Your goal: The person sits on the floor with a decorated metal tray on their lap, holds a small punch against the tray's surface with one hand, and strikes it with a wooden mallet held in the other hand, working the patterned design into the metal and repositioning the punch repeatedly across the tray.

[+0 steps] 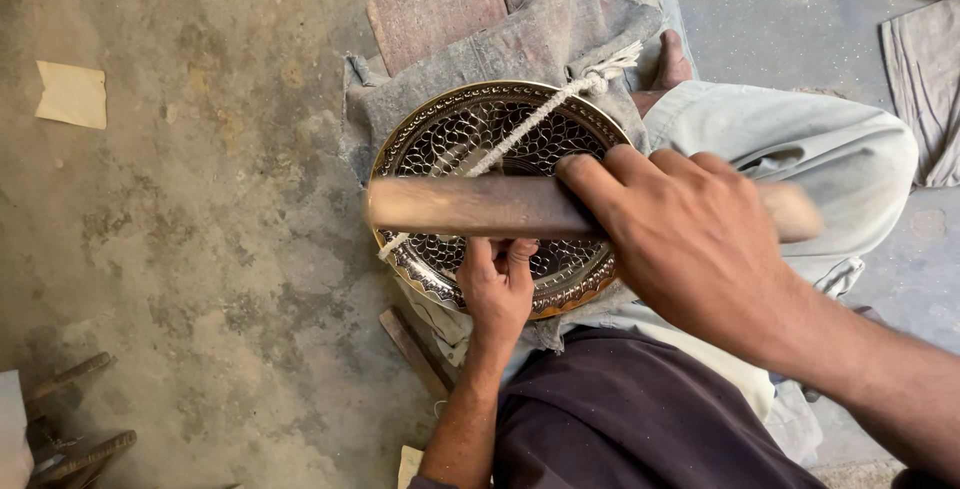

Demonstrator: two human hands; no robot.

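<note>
A round brass plate (500, 199) with a dense engraved pattern is propped on grey cloth (530, 29) on the concrete floor (200, 199), resting against the seated person's knee and held down by a white cord (520, 129) stretched across its face from the far rim to the near left edge. The left hand (497, 284) is placed at the near rim, its fingers (515, 252) curled tight, apparently pinching a small tool against the metal, though the tool itself cannot be made out. The right hand (690, 239) is closed around a wooden mallet (480, 206), which is blurred and lies crosswise just above the plate, over the left hand. The step in hand is judged to be chasing of the pattern by tapping. For this to go well, the blows should be kept light and even and brought squarely down over the left fingers, so that nothing skids across the finished work. The plate should be kept firm under the cord, and the left grip low and steady. A few loose wooden-handled tools (70, 444) lie on the floor at the lower left, well apart, and a flat wooden stick (412, 351) lies just beside the near rim.
</note>
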